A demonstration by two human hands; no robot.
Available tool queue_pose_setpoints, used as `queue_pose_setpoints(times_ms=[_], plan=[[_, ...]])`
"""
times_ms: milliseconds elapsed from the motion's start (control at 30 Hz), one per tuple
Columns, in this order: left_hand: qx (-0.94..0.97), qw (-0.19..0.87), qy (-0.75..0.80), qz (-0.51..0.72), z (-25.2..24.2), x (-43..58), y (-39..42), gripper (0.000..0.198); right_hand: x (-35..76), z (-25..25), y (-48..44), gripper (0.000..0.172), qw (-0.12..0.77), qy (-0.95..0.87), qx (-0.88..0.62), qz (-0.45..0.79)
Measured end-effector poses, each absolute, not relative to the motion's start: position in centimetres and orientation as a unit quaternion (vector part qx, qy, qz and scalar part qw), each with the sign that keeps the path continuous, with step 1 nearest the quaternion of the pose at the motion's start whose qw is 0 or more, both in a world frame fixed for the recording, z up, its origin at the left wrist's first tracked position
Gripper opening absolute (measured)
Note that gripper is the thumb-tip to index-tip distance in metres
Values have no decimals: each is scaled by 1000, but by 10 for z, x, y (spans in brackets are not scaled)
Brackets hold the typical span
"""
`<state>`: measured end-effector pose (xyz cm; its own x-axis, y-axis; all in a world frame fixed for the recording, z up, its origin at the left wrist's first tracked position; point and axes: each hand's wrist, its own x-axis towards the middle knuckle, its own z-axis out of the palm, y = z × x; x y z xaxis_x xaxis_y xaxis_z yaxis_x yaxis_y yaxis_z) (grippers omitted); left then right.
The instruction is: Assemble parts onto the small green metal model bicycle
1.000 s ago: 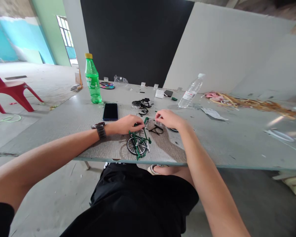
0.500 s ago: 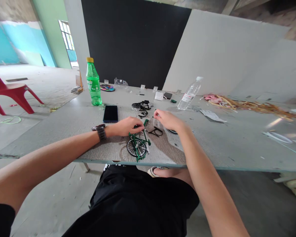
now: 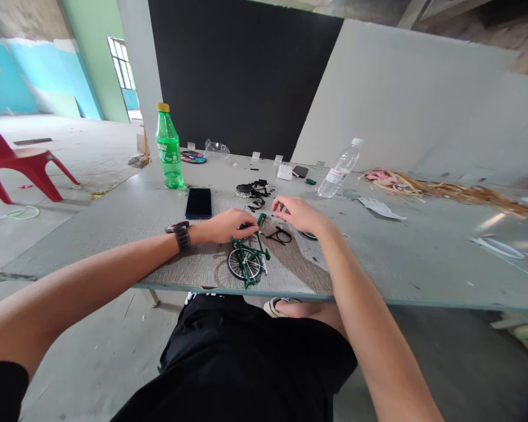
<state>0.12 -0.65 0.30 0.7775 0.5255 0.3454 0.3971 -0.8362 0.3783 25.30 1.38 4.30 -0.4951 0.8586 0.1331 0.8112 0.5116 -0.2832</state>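
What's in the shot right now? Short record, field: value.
Left side: left hand has its grip on the green model bicycle
Right side: right hand, fingertips close together; whether its grip holds anything is unclear
Wrist: dark watch on the left
Near hands: black looped part on the table
Beyond hands: black parts
Left of parts: phone, green bottle behind it
Right of parts: clear bottle, paper slip
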Motion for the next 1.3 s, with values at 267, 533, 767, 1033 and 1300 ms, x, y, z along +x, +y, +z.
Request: queue_pose_setpoints(times_ms=[267,533,767,1033,1300], plan=[[932,141,242,229,3,1,-6,34,250,48,6,48,139,-844,-509,96],[933,138,245,224,1,1,-5,36,246,49,12,33,163,-851,-493,78],[932,140,247,225,2,1,-6,35,247,47,12,34,173,-838,-506,113],[933,136,245,228,0,1,-4,33,246,41,14,39,145,-831,-531,85],[930,135,252,230,0,2,-4,33,250,34,21,33,90,-845,-520,84]])
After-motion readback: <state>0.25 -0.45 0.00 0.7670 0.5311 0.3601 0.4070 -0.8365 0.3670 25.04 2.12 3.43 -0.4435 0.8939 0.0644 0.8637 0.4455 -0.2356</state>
